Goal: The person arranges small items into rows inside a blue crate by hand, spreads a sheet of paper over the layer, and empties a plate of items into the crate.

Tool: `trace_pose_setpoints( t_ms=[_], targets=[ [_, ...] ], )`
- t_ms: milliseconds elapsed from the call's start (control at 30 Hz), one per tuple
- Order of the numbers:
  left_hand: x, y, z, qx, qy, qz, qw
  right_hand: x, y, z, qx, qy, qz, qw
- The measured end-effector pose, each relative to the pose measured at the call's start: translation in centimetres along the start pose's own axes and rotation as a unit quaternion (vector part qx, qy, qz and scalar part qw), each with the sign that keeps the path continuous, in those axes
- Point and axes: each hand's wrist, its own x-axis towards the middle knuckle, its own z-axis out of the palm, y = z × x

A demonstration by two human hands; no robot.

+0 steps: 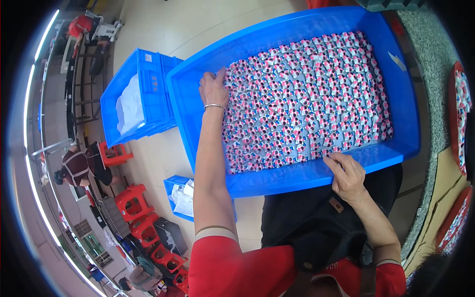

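Note:
A large blue plastic tub (297, 184) lies in front of me. Inside it, a dense layer of small pink, white and blue figurines (302, 99) with dark round eyes sits in rows. My left hand (213, 91), with a bangle at the wrist, reaches inside the tub to the layer's left edge. Its fingers are bent, and what they grip, if anything, is hidden. My right hand (349, 175) is over the near wall, thumb and forefinger closed together by the figurines at the near edge. I cannot make out what is between them.
Left of the tub stand stacked blue crates (148, 94) with white sheets inside. A smaller blue bin (180, 198) holds white material. Red stools (133, 203) and seated people are farther left. At right, red trays (460, 119) of similar pieces stand beside cardboard (435, 198).

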Motion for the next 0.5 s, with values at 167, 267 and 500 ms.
trace_pose_setpoints(
  t_ms=[167, 267, 500],
  targets=[
    [-0.1, 1.4, 0.2, 0.039, -0.005, 0.045, 0.998, -0.1, 0.1, -0.1, 0.001, -0.006, 0.000, 1.000],
    [0.5, 2.1, 0.4, 0.019, 0.006, 0.046, 0.999, -0.2, 0.2, -0.1, 0.000, -0.008, 0.002, 1.000],
    [0.8, 3.1, 0.5, 0.038, 0.002, 0.035, 0.999, -0.3, 0.3, -0.2, 0.009, -0.009, 0.003, 1.000]
  ],
)
